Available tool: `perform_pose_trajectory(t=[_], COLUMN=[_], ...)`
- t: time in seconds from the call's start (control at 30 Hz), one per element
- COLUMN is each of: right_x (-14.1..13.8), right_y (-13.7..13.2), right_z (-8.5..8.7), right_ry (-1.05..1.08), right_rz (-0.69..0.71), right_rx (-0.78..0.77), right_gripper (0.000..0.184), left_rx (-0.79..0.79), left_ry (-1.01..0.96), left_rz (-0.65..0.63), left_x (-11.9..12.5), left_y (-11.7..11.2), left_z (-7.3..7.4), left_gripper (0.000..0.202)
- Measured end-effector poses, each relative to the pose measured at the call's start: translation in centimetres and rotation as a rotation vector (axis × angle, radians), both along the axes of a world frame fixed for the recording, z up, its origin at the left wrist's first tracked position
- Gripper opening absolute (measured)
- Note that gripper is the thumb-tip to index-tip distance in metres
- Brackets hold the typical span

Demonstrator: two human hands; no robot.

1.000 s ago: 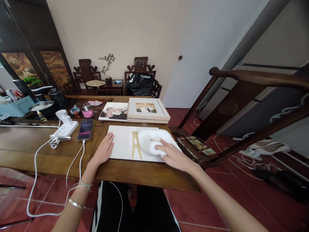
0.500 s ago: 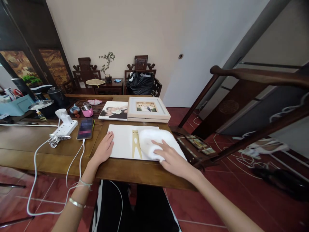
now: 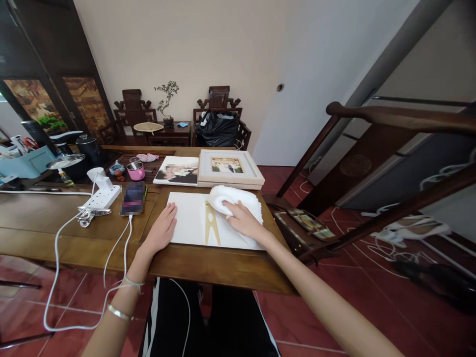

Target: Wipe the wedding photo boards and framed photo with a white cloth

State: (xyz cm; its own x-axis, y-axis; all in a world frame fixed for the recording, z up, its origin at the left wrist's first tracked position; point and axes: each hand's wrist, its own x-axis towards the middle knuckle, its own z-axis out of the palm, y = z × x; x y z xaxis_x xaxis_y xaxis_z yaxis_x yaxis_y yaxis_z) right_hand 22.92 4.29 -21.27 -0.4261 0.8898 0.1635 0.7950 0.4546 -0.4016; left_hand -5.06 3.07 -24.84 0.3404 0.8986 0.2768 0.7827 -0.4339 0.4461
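Observation:
A white board [image 3: 186,225] lies flat at the table's front edge. On its face is a tan, two-legged shape [image 3: 212,228] that looks like the back stand of a picture frame. My left hand [image 3: 163,225] rests flat on the board's left edge, fingers stretched out. With my right hand [image 3: 243,220] I grip a bunched white cloth [image 3: 241,196], pressed on the upper right of the board. The cloth covers the top tip of the tan piece and the board's upper right corner.
Behind the board lie a photo print [image 3: 176,170] and a framed picture [image 3: 230,168]. To the left are a phone [image 3: 133,198] on a cable, a power strip [image 3: 100,197] and a pink cup [image 3: 136,171]. A wooden chair [image 3: 357,163] stands close on the right.
My right hand has moved the cloth up and left across the board, uncovering its lower right part. My left hand stays in place.

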Motion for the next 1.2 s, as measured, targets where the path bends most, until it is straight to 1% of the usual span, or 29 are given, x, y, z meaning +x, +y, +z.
perform_pose_trajectory(t=[0.07,0.1,0.17,0.27,0.4,0.47,0.5,0.53,0.6,0.7,0.77,0.83,0.9,0.93,0.97,1.03,1.2], right_x=[-1.5,-2.0,-2.5,-2.3,-1.3,-0.9,-0.7,-0.6,-0.6,-1.1,-1.9,-2.9,-3.8,-4.1,-4.4,-4.6,-4.2], right_y=[1.2,1.3,0.3,-3.2,-8.5,-9.9,-10.1,-9.9,-8.5,-4.5,-1.6,0.6,1.5,1.4,1.0,-0.8,-7.6], right_z=[0.1,0.1,0.3,0.6,1.2,1.4,1.5,1.5,1.4,0.9,0.7,0.6,0.7,0.8,0.9,1.0,1.3], right_ry=[-0.008,-0.029,-0.076,-0.119,-0.138,-0.137,-0.132,-0.123,-0.100,-0.093,-0.111,-0.134,-0.158,-0.171,-0.184,-0.204,-0.204], right_rz=[0.033,0.061,0.127,0.223,0.343,0.391,0.406,0.413,0.401,0.338,0.281,0.231,0.196,0.188,0.187,0.203,0.320], right_rx=[0.021,0.027,0.052,0.095,0.085,0.071,0.065,0.061,0.060,0.066,0.068,0.072,0.088,0.098,0.106,0.109,0.092], right_gripper=[0.048,0.048,0.049,0.050,0.047,0.046,0.046,0.045,0.046,0.049,0.051,0.051,0.050,0.051,0.051,0.052,0.050], left_rx=[0.001,0.001,0.001,-0.001,0.000,0.004,0.006,0.010,0.017,0.019,0.015,0.014,0.014,0.012,0.009,0.007,0.011], left_ry=[0.002,0.004,0.007,0.010,0.002,-0.005,-0.008,-0.011,-0.021,-0.028,-0.023,-0.020,-0.022,-0.022,-0.020,-0.018,-0.021], left_rz=[0.002,0.003,0.005,0.005,0.006,0.003,0.001,-0.001,-0.005,-0.003,0.003,0.006,0.005,0.005,0.005,0.007,0.003], left_x=[0.0,0.0,0.0,0.0,0.1,0.1,0.1,0.1,0.0,0.0,0.0,0.0,0.0,0.0,0.0,0.0,0.1], left_y=[0.0,0.0,0.0,-0.1,-0.1,-0.1,-0.1,-0.1,0.0,0.0,0.0,0.0,0.0,0.0,0.0,0.0,-0.1], left_z=[0.0,0.0,0.0,0.0,0.0,0.0,0.0,-0.1,-0.2,-0.2,-0.2,-0.2,-0.1,-0.1,-0.1,-0.1,0.0], left_gripper=[0.050,0.050,0.050,0.050,0.050,0.049,0.049,0.049,0.048,0.048,0.048,0.048,0.047,0.048,0.048,0.048,0.048])
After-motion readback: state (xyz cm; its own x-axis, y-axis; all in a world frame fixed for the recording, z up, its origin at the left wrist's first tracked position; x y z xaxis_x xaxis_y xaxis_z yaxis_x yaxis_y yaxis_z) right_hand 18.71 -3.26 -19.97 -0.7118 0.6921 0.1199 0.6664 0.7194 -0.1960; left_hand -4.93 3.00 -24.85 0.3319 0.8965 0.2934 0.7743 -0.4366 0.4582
